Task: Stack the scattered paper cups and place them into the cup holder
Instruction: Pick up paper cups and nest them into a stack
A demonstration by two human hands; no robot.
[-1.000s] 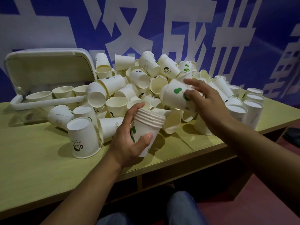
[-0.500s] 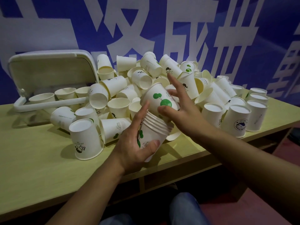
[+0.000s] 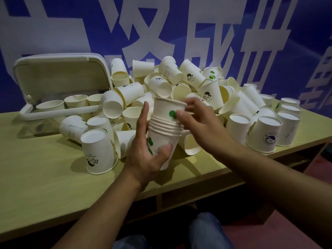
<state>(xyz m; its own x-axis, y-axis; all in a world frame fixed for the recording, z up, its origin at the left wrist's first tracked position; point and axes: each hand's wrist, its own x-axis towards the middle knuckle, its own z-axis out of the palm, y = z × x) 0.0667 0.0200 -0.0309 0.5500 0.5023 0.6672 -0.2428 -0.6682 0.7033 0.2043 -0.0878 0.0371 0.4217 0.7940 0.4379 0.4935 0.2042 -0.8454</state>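
Note:
My left hand (image 3: 145,155) grips a stack of several nested white paper cups (image 3: 164,133) upright above the table's front part. My right hand (image 3: 201,123) pinches the top cup (image 3: 166,109), white with a green dot, which sits partly down in the stack. Behind lies a big pile of loose white paper cups (image 3: 172,81), some on their sides, some upside down. The white cup holder (image 3: 59,76), its lid raised, stands at the back left with a few cups inside.
Upside-down cups stand at the right (image 3: 265,135) and one at the left front (image 3: 98,151). The yellow-green table (image 3: 45,186) ends at a front edge near my knees. A blue wall banner with white characters (image 3: 179,24) rises behind.
My right hand brought a green-dotted cup from the pile, turned it upright and set it into the stack in my left hand. The left hand stayed about in place.

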